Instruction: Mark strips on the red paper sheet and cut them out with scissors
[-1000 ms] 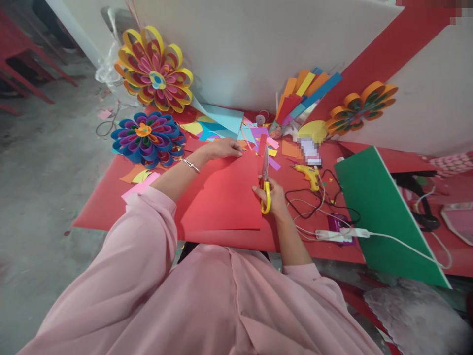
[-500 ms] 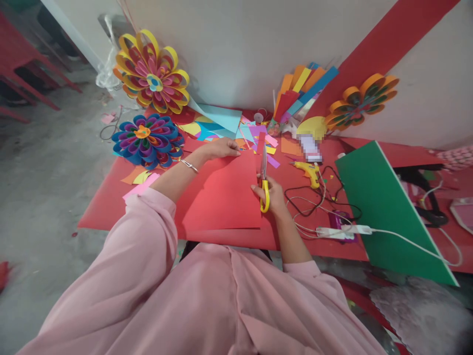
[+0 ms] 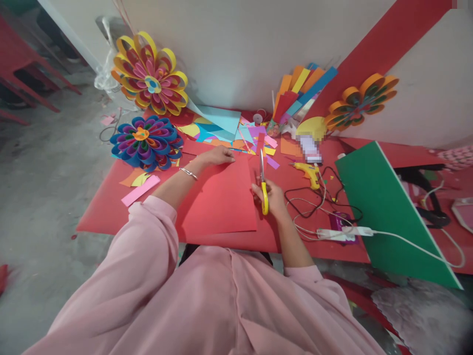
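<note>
My left hand (image 3: 221,155) is closed in a pinch at the far edge of a large red paper sheet (image 3: 218,197) on the table. A silver bracelet circles that wrist. In my right hand (image 3: 274,195) are yellow-handled scissors (image 3: 264,197), their blades pointing away from me just beside the sheet's right edge. A narrow red paper strip (image 3: 261,140) lies beyond the blade tips. Scraps of coloured paper (image 3: 244,133) cover the table behind my hands.
Left are a blue-purple paper flower (image 3: 146,143) and a yellow-red one (image 3: 151,81). Coloured strips (image 3: 295,88) stand in a holder by the wall. To the right are a phone (image 3: 309,148), a yellow glue gun (image 3: 308,173), tangled cables, a power strip (image 3: 336,234) and a green board (image 3: 391,212).
My left hand has drawn the red sheet a little left and towards me. The scissors in my right hand have tilted slightly left, and the sheet's right edge sits farther from them.
</note>
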A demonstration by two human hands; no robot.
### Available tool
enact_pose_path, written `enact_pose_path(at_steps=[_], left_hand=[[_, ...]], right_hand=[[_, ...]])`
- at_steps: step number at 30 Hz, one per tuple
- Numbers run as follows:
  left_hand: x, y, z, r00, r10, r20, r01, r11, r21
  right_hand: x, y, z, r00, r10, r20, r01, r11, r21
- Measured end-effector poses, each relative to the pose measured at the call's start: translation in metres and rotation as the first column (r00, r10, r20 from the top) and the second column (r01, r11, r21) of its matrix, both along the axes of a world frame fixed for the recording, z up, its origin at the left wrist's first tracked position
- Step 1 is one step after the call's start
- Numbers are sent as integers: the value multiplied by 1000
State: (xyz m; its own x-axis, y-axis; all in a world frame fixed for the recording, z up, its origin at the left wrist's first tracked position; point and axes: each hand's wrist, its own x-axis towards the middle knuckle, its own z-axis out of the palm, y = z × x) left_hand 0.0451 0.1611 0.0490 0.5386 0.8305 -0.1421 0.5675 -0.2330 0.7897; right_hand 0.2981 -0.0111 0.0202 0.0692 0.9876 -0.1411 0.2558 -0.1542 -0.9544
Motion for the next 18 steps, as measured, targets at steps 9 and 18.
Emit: enact_pose_path(at_steps=[9, 18], left_hand=[[-17, -17, -33, 985, 146, -93, -127, 975, 185], [-10, -31, -60, 936, 347, -54, -308, 886, 347]], right_hand=[[6, 13, 11, 764, -27, 644, -3, 999, 45], [-6, 60, -5, 567, -137, 812, 51, 990, 131]])
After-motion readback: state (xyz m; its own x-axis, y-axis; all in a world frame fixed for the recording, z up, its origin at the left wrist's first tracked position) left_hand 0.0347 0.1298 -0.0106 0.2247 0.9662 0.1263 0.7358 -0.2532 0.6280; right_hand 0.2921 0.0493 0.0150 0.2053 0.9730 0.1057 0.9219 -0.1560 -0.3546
